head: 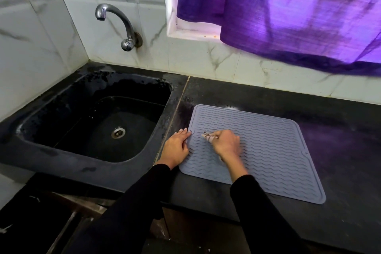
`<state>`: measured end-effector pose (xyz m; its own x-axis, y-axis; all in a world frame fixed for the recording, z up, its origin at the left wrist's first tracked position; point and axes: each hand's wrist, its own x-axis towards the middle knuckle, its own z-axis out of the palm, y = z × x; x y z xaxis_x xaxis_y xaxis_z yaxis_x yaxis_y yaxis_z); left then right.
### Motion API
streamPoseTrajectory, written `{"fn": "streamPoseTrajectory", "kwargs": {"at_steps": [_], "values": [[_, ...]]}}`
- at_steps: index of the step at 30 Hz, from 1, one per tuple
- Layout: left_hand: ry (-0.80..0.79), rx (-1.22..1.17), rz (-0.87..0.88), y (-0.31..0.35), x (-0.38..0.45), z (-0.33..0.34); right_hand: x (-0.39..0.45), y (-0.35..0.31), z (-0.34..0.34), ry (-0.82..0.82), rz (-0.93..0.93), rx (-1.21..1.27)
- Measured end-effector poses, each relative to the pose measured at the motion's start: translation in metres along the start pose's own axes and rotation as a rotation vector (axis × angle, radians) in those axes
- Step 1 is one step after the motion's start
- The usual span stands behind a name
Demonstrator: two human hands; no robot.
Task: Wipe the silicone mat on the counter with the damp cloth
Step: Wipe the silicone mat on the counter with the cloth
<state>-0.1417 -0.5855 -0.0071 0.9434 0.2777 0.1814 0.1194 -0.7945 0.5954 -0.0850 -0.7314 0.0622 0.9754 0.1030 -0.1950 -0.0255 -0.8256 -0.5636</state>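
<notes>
Although most of the cloth (209,137) is swallowed by the right hand (225,145), a small pale, patterned wad of it is seen sticking out past the knuckles toward the left; its full size and shape cannot be made out. The right hand is clenched around this wad and is pressed down on the silicone mat (268,146), in the mat's left half, nearer its far edge. How the fingers are wrapped underneath is hidden by the back of the hand.

The left hand (177,148) is laid flat and loose, gripping nothing, with the fingertips set on the mat's left border near the far-left corner and the palm lying on the counter (340,150) just beside it. Both forearms are covered by black sleeves (266,212), which are cut off by the bottom of the view.

The mat is grey-blue, roughly square with rounded corners, ribbed all over with wavy lines inside a raised rim. It is spread flat on the dark counter just right of the black sink (92,126), its near edge close to the counter's front edge and its far edge well short of the tiled wall. A strip of its near-left part is concealed by the right forearm. The counter's right end is cut off by the frame
</notes>
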Motion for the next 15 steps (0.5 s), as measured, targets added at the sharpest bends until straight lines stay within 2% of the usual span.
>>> {"fn": "streamPoseTrajectory", "kwargs": {"at_steps": [4, 6, 8, 11, 15], "values": [[-0.018, 0.073, 0.085, -0.007, -0.002, -0.002, -0.034, -0.008, 0.035, 0.054, -0.246, -0.462], [-0.015, 0.09, 0.103, -0.008, -0.004, -0.001, -0.042, -0.004, 0.044, 0.112, -0.336, -0.582], [-0.003, 0.093, 0.105, -0.009, -0.005, 0.001, -0.043, -0.002, 0.045, 0.138, -0.371, -0.617], [-0.004, 0.098, 0.107, -0.01, -0.004, 0.001, -0.037, -0.004, 0.043, 0.091, -0.339, -0.621], [-0.008, 0.084, 0.112, -0.01, -0.005, 0.001, -0.027, -0.004, 0.035, 0.013, -0.238, -0.463]]}}
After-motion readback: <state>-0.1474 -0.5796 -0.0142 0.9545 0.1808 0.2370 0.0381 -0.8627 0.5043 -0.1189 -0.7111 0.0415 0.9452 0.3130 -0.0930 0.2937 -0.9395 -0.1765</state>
